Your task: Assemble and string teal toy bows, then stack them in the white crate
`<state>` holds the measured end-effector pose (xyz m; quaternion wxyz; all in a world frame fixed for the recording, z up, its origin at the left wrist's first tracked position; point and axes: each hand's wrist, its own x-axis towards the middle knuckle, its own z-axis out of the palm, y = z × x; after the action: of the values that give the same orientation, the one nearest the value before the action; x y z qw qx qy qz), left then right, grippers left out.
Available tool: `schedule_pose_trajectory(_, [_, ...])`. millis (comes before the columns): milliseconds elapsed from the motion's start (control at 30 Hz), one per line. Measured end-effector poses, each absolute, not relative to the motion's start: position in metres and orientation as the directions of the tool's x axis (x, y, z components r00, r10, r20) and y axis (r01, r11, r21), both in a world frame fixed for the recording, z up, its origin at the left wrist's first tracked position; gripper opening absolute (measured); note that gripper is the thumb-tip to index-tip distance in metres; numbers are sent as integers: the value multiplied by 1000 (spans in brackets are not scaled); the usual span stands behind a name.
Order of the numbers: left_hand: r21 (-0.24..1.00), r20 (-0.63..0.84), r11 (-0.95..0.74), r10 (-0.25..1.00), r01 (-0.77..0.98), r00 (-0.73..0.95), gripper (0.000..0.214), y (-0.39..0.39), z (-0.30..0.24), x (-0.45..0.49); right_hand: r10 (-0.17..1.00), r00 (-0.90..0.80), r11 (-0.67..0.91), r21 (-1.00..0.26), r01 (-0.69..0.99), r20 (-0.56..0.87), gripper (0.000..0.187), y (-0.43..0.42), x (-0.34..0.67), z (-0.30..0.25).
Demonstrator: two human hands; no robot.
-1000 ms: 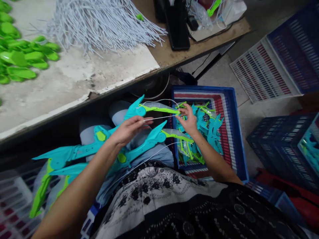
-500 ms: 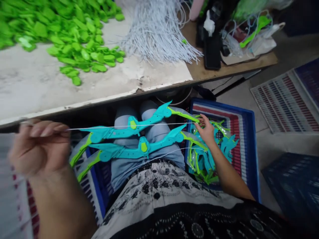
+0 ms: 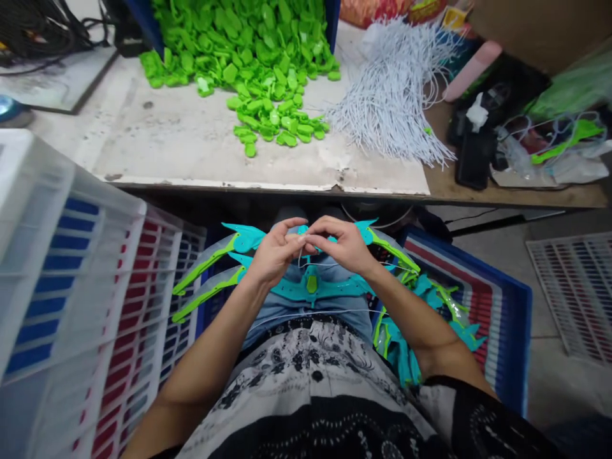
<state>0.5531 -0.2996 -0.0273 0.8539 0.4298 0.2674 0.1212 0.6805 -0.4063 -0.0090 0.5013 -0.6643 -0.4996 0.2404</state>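
Note:
My left hand (image 3: 275,254) and my right hand (image 3: 343,245) meet above my lap, their thumbs and fingertips pinched together. From the pinch hangs a thin white string (image 3: 301,260), which runs right toward the tip of the farther toy bow (image 3: 246,239). That bow is turquoise with lime green limb ends, and my hands cover its middle. Nearer my body a second toy bow (image 3: 329,290) of the same kind lies across my thighs, with its own white string (image 3: 335,312) trailing below it. The exact fingertip contact is partly hidden.
A heap of green plastic pieces (image 3: 268,70) and a bundle of white strings (image 3: 392,95) lie on the table (image 3: 182,140). To my right stands a blue crate (image 3: 519,319) holding more bows. A white crate (image 3: 90,274) is at my left. A phone (image 3: 474,159) lies near the table edge.
My left hand has come in from the far left and my right hand from the bow's right tip; they now meet in the middle. The string, stretched straight before, now hangs slack. The view has shifted left.

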Motion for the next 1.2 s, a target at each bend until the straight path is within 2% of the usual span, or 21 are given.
schedule_pose_trajectory(200, [776, -413, 625, 406, 82, 815, 28, -293, -36, 533, 927, 298, 64, -878, 474, 228, 19, -383, 675, -14])
schedule_pose_trajectory(300, [787, -395, 617, 514, -8, 761, 24, -294, -39, 520, 947, 272, 30, -891, 453, 170, 20, -369, 671, -29])
schedule_pose_trajectory(367, [808, -386, 586, 606, -62, 696, 21, -296, -39, 511, 956, 244, 8, -849, 528, 161, 19, -358, 663, -46])
schedule_pose_trajectory(433, [815, -383, 571, 663, -103, 643, 20, -298, -37, 503, 982, 129, 3, -697, 717, 137, 27, -348, 652, -67])
schedule_pose_trajectory(533, [780, -385, 597, 692, -184, 611, 20, -299, -34, 493, 997, -46, 20, -376, 926, -61, 45, -342, 636, -89])
schedule_pose_trajectory(567, [768, -387, 608, 692, -203, 609, 20, -298, -33, 491, 991, -59, 20, -309, 951, -119, 47, -342, 634, -92])
schedule_pose_trajectory(633, [761, -389, 609, 704, -224, 594, 19, -297, -31, 485, 982, -60, 11, -263, 965, -179, 51, -341, 638, -91])
schedule_pose_trajectory(733, [804, -378, 544, 781, -242, 498, 19, -289, -30, 477, 970, -92, 8, -347, 938, -225, 53, -339, 663, -83])
schedule_pose_trajectory(833, [892, -311, 380, 909, -245, 278, 19, -273, -36, 467, 947, -201, 33, -546, 837, -251, 52, -334, 695, -80])
schedule_pose_trajectory(933, [967, -177, 179, 984, -180, 31, 20, -250, -45, 455, 926, -253, -33, -729, 684, -279, 51, -328, 717, -81])
schedule_pose_trajectory(1067, [1000, -2, 5, 993, 23, -115, 21, -227, -56, 439, 895, -242, -175, -793, 583, -376, 51, -320, 726, -80])
schedule_pose_trajectory(1200, [974, 128, -104, 986, 202, -109, 19, -216, -59, 431, 882, -258, -209, -817, 537, -395, 52, -314, 727, -78])
